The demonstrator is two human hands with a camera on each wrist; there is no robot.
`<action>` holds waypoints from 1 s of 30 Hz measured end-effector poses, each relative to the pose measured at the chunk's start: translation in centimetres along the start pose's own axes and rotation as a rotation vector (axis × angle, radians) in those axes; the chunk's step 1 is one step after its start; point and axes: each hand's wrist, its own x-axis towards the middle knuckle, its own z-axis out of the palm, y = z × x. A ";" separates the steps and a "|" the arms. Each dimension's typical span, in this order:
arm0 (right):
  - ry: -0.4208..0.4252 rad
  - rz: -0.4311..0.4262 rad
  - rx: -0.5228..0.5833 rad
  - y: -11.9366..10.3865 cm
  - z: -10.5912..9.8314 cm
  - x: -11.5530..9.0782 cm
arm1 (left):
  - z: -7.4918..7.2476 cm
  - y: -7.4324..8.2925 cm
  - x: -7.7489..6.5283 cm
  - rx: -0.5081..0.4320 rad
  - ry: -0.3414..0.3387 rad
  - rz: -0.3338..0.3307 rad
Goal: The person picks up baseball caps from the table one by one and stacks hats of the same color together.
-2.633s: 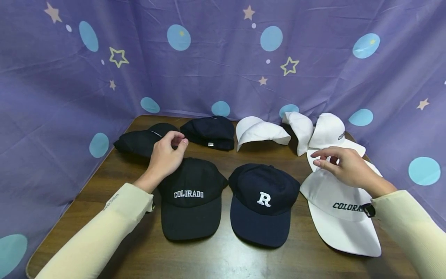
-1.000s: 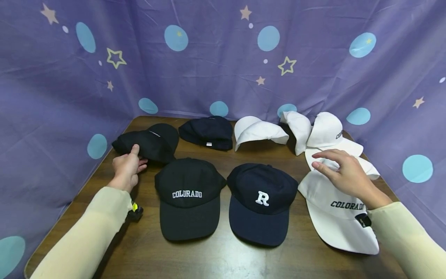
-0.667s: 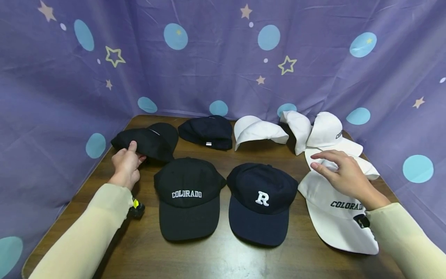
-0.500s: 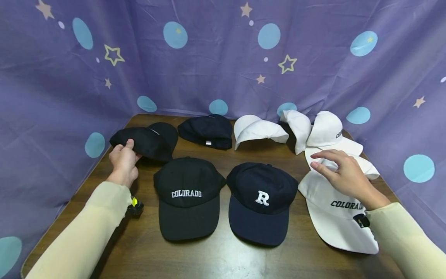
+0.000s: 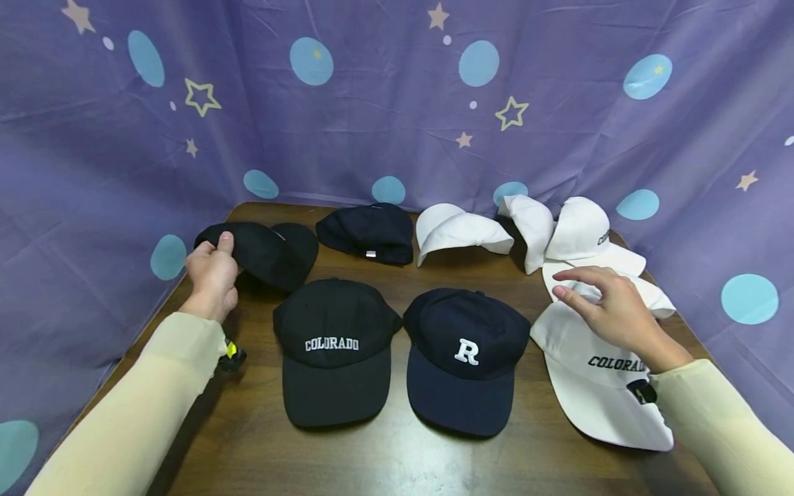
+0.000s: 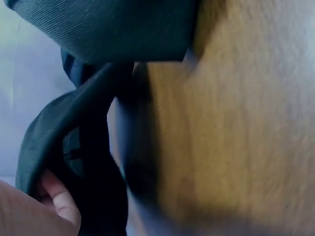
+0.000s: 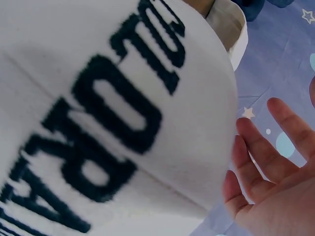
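At the table's far left, my left hand (image 5: 212, 275) pinches the near-left edge of a black cap (image 5: 263, 251), thumb on top and fingers underneath. In the left wrist view those fingers (image 6: 61, 199) reach inside the cap's opening, and its edge is raised. My right hand (image 5: 611, 310) hovers with relaxed, spread fingers over a white cap (image 5: 598, 386) with dark COLORADO lettering, holding nothing. Between the hands, a black COLORADO cap (image 5: 335, 351) and a navy cap (image 5: 465, 358) with a white R lie brims toward me.
Along the back lie a dark navy cap (image 5: 366, 234), a white cap (image 5: 465, 234) and another white one (image 5: 530, 231) on its side. A further white cap (image 5: 579, 231) sits at the back right. A purple patterned curtain (image 5: 384, 103) hangs behind the wooden table (image 5: 372, 461).
My left hand has gone from above the front black cap to the far-left black cap, gripped its edge and lifted that side slightly. The right hand has barely moved.
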 end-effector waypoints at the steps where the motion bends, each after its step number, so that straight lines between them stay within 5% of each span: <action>1: 0.003 -0.001 0.000 0.0 0.0 0.0 | 0.1 0.1 0.0 0.056 0.000 0.026; 7: 0.012 -0.001 0.002 -0.3 -0.1 0.0 | 1.1 1.5 -0.6 0.364 -0.034 0.208; 17: 0.013 0.000 0.002 -0.4 0.0 -0.1 | 2.4 5.6 -2.5 0.831 -0.192 0.587; 22: 0.019 -0.017 0.004 -0.6 -0.2 0.1 | 3.2 7.1 -3.6 0.858 -0.185 0.756; 30: 0.013 -0.015 0.009 -0.8 -0.4 0.1 | 4.5 8.4 -4.5 0.639 -0.107 1.020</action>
